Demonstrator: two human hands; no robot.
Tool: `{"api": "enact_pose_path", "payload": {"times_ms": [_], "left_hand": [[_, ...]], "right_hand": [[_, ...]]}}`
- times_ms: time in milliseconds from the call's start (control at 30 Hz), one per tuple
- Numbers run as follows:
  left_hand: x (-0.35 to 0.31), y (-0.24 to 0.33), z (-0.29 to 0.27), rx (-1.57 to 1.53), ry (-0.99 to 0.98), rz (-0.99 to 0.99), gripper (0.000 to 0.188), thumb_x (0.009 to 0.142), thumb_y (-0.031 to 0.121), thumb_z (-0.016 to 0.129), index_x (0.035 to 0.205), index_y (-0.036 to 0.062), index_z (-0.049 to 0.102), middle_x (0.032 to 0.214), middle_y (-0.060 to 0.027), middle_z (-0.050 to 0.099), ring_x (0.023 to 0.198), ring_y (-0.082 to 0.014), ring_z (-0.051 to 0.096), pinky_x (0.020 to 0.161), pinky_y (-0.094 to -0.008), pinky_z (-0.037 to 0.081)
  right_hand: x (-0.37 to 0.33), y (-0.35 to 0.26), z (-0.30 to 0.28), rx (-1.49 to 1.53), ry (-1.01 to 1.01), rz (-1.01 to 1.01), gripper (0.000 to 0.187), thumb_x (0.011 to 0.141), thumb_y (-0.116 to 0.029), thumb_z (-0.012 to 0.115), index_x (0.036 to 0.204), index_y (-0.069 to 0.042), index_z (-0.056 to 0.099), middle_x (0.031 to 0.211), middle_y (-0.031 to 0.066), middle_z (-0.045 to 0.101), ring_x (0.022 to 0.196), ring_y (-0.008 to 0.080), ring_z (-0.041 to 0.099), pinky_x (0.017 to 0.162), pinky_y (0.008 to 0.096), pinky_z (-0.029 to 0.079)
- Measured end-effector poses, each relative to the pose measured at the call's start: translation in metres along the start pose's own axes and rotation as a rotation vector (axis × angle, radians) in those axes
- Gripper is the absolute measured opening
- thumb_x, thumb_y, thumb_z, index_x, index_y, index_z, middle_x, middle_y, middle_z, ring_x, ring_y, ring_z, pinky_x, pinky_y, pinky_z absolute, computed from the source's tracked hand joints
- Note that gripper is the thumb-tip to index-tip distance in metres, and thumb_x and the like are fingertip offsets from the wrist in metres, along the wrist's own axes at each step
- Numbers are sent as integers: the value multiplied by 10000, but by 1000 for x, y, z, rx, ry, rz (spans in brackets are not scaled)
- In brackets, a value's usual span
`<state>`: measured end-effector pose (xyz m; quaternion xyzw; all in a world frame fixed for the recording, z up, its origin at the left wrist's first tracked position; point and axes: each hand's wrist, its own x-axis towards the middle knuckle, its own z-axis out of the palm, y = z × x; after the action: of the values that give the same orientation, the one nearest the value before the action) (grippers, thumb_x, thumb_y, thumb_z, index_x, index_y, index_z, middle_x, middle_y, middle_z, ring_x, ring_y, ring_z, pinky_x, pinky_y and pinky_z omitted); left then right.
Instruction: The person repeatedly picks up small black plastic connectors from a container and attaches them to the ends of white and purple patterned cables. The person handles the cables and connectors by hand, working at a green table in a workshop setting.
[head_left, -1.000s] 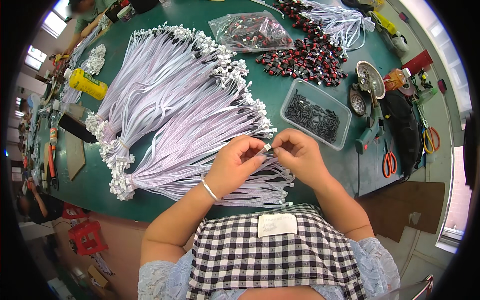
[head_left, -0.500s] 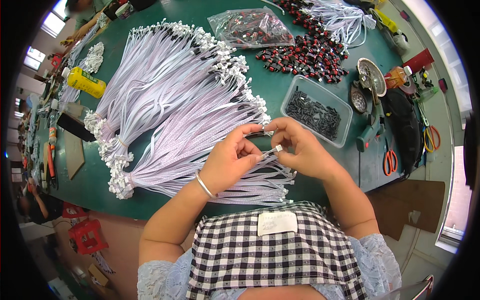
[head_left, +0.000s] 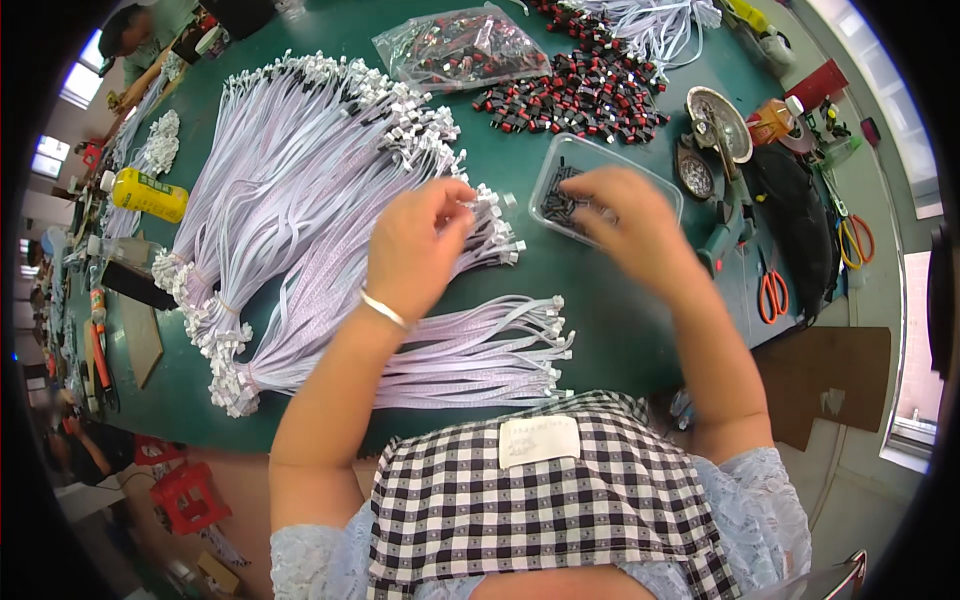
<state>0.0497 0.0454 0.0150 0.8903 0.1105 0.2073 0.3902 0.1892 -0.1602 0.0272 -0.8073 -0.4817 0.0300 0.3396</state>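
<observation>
The blurred right hand [head_left: 635, 225] is over the clear box [head_left: 600, 160] of black tubes [head_left: 561, 198]; I cannot tell its grip. At its nine o'clock, the left hand [head_left: 412, 248], fingers curled, grip likewise unclear, overlaps white cables [head_left: 300, 150].

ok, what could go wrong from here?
1. The right hand, blurred over the clear tub, could knock it or catch several black tubes at once.
2. Loose red-and-black parts lie just beyond the tub; spilled tubes might mix in.
3. The left hand is close to the white connectors, so it could snag or tangle cables.
</observation>
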Motion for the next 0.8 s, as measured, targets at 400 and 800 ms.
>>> {"api": "enact_pose_path", "payload": {"times_ms": [400,800], "left_hand": [[-17,-2,4,207,2,243,118,788,20,632,905,34,625,863,-108,617,769,-268,603,673,-341,496],[-53,21,23,269,-323,312,205,724,-4,613,923,43,621,773,-96,532,741,-283,547,666,-376,463]], "right_hand": [[10,46,13,-401,-179,-60,120,789,-54,548,883,-25,617,898,149,587,835,335,599,752,418,487],[2,55,3,-381,-156,-150,204,765,13,512,952,-20,586,899,175,559,857,353,577,754,423,473]]}}
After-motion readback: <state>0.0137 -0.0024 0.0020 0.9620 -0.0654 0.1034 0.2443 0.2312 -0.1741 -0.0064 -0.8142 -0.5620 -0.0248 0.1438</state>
